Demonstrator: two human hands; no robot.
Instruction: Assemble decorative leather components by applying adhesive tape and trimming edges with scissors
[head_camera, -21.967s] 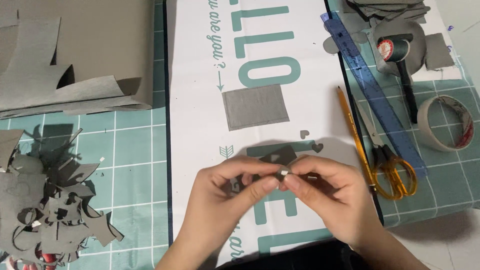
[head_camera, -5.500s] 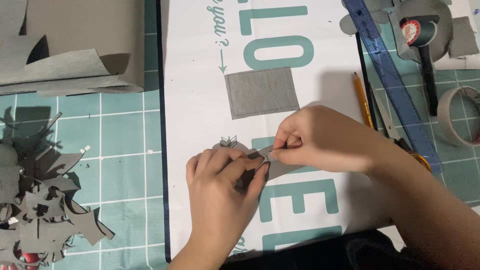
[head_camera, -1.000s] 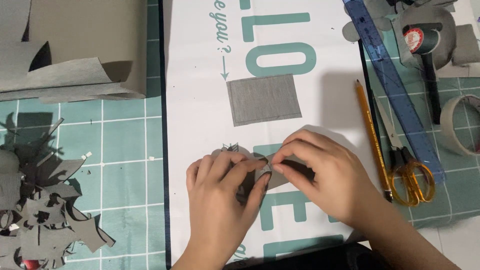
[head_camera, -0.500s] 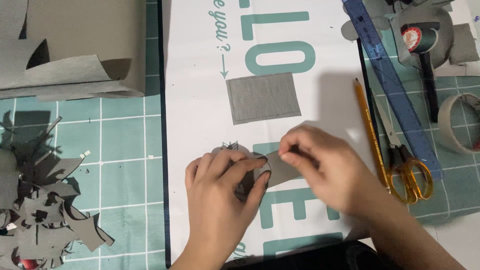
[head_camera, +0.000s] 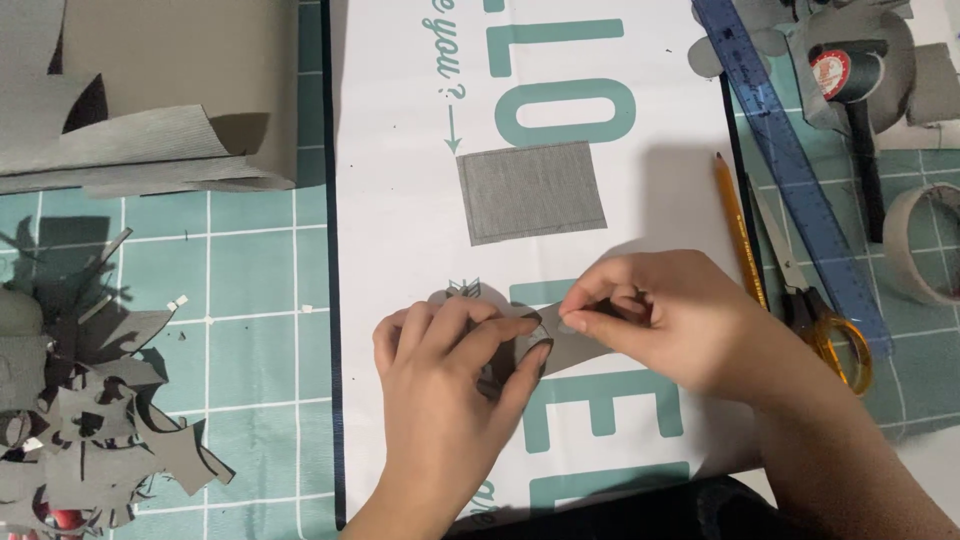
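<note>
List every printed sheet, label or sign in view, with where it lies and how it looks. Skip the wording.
Printed white sheet: flat across the middle of the mat, under both hands, large teal block letters, a small arrow, dark edge.
Round label: on the black tool's end at upper right, red and white disc.
Blue ruler: slanting at right, translucent, fine printed marks.
No screens or packages.

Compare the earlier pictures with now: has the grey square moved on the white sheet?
No. The grey square lies just below the big teal letter on the white sheet, as before; only the camera view shifted.
</note>
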